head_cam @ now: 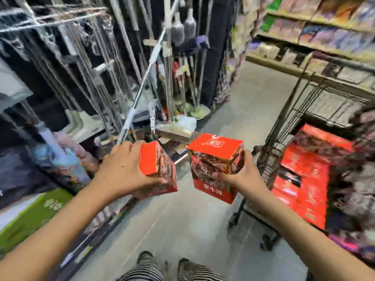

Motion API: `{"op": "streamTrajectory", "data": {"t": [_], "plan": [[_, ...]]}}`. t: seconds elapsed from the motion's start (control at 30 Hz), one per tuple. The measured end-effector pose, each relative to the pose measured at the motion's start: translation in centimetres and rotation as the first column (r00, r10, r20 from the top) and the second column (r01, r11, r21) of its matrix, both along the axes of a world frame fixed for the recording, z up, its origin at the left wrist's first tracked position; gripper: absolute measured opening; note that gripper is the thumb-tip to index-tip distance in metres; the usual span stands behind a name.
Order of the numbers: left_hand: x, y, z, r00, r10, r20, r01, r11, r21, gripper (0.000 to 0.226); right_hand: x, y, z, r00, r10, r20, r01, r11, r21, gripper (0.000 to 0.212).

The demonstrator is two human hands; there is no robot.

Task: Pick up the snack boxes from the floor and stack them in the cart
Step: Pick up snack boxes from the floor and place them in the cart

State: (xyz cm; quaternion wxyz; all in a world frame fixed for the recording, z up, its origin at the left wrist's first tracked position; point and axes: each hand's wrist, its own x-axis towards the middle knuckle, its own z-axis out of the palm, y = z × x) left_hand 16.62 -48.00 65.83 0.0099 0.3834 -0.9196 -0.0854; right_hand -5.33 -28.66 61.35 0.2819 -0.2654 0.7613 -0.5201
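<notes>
Fingers (154,180) round two snack boxes (215,148)

Glossy cardboard snack boxes (215,165); wire-metal cart (284,126).

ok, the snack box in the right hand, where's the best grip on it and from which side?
Probably its lower half, from the right, as the right hand has the snack box now: thumb on the printed front face, fingers wrapped round the right side. It's a flat-sided block held near upright, so opposed faces give a firm pinch.
</notes>
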Motion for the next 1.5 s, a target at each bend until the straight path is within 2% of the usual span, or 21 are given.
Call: {"op": "streamTrajectory", "data": {"t": [0.17, 0.23, 0.3, 0.4, 0.5, 0.63, 0.73, 0.8, 0.87, 0.97, 1.1, 1.2, 1.33, 1.5], "plan": [[-10.1, -0.4, -0.8, 0.966, -0.257, -0.008, 0.257, 0.966, 0.033, 0.121, -4.5, 5.2, -1.2, 0.959, -0.283, 0.028, 0.284, 0.959, -0.014, 0.082], [-14.0, -0.5, -1.3, 0.935, -0.354, -0.018, 0.354, 0.935, 0.035, 0.118, -6.2, 6.7, -1.5, 0.928, -0.372, 0.027, 0.373, 0.928, -0.015, 0.091], [-17.9, -0.6, -1.5, 0.897, -0.443, -0.018, 0.443, 0.896, 0.036, 0.114, -8.0, 7.9, -2.1, 0.883, -0.468, 0.037, 0.468, 0.884, 0.011, 0.093], [-23.5, -0.8, -1.9, 0.848, -0.529, -0.046, 0.531, 0.846, 0.057, 0.103, -10.2, 9.2, -2.5, 0.79, -0.612, 0.038, 0.611, 0.79, 0.047, 0.083], [-28.5, -1.1, -2.1, 0.804, -0.592, -0.054, 0.594, 0.802, 0.059, 0.107, -11.7, 9.9, -2.3, 0.694, -0.719, -0.025, 0.719, 0.692, 0.069, 0.079], [-34.1, -0.7, -1.7, 0.721, -0.684, -0.111, 0.692, 0.719, 0.063, 0.11, -12.6, 11.4, -2.6, 0.58, -0.814, -0.019, 0.814, 0.579, 0.051, 0.093], [-37.8, 0.4, -1.4, 0.645, -0.755, -0.115, 0.763, 0.644, 0.05, 0.114, -12.7, 12.6, -3.0, 0.465, -0.885, 0.009, 0.884, 0.465, 0.053, 0.082], [-40.0, 1.6, -1.2, 0.599, -0.791, -0.125, 0.8, 0.598, 0.051, 0.116, -13.1, 13.6, -3.4, 0.409, -0.912, 0.024, 0.909, 0.41, 0.081, 0.088], [-41.9, 3.1, -1.1, 0.574, -0.807, -0.139, 0.819, 0.571, 0.062, 0.114, -13.9, 14.8, -4.3, 0.393, -0.919, 0.034, 0.913, 0.395, 0.104, 0.098], [-44.9, 5.4, -1.8, 0.546, -0.825, -0.149, 0.837, 0.545, 0.051, 0.115, -15.9, 16.5, -5.2, 0.348, -0.936, 0.056, 0.926, 0.353, 0.137, 0.1], [-49.3, 8.7, -3.7, 0.547, -0.829, -0.117, 0.836, 0.548, 0.034, 0.117, -21.2, 19.1, -7.0, 0.434, -0.901, -0.004, 0.884, 0.425, 0.193, 0.088], [-52.6, 11.5, -5.4, 0.606, -0.791, -0.078, 0.795, 0.605, 0.038, 0.119, -27.0, 21.1, -9.2, 0.527, -0.846, -0.079, 0.826, 0.489, 0.28, 0.076], [-58.1, 14.9, -9.0, 0.69, -0.723, 0.024, 0.72, 0.689, 0.079, 0.116, -34.8, 23.5, -12.4, 0.704, -0.669, -0.239, 0.69, 0.562, 0.457, 0.096], [-63.8, 17.8, -15.1, 0.75, -0.659, 0.064, 0.649, 0.751, 0.125, 0.111, -43.1, 25.6, -16.9, 0.757, -0.653, -0.002, 0.618, 0.715, 0.327, 0.086]]}}
